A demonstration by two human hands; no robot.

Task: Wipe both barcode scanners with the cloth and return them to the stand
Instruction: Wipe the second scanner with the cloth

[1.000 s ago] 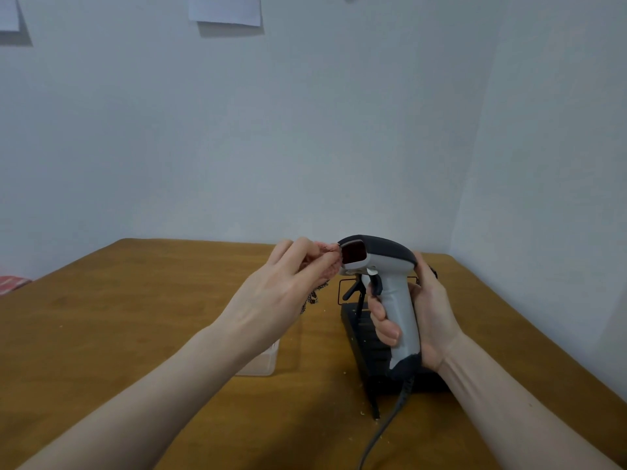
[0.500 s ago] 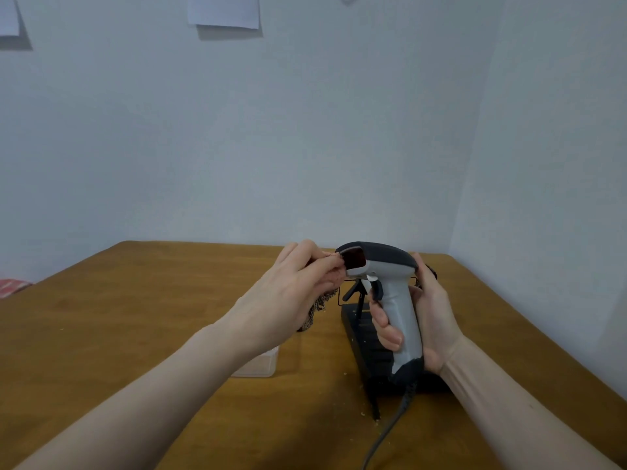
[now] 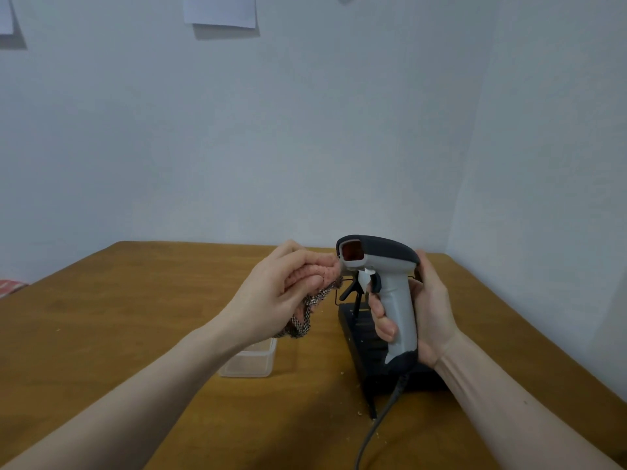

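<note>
Scanner [image 3: 390, 276] in our right hand [image 3: 429, 310] is standing upright above the table [image 3: 135, 300], its grey handle wrapped by our curled fingers [image 3: 381, 320] and backed by the palm, so that hand is gripping it firmly. Its dark head is pointing left, and the reddish window on its face is turning toward our other hand. A dark cable [image 3: 376, 425] is hanging from the base of the handle and trailing down toward the near edge of the table.

We are bunching the cloth [image 3: 314, 293] in our left hand [image 3: 281, 296], with the fingers folded over it and the thumb pinching it from the near side. The pinkish upper fold is pressing against the lower left edge of the scanner head, just below the window, while a darker checked tail is dangling beneath the hand, clear of the table.

Directly under and behind the scanner, the black stand [image 3: 359, 337] is sitting on the table, with thin wire arms rising at its far end. We cannot tell whether a second scanner is resting on it, since the held scanner and our right hand are covering most of it.

We are also seeing a small clear plastic box [image 3: 251, 362] sitting on the table beneath our left wrist, just left of the stand. A few pale crumbs are lying on the wood near the stand's front.
</note>
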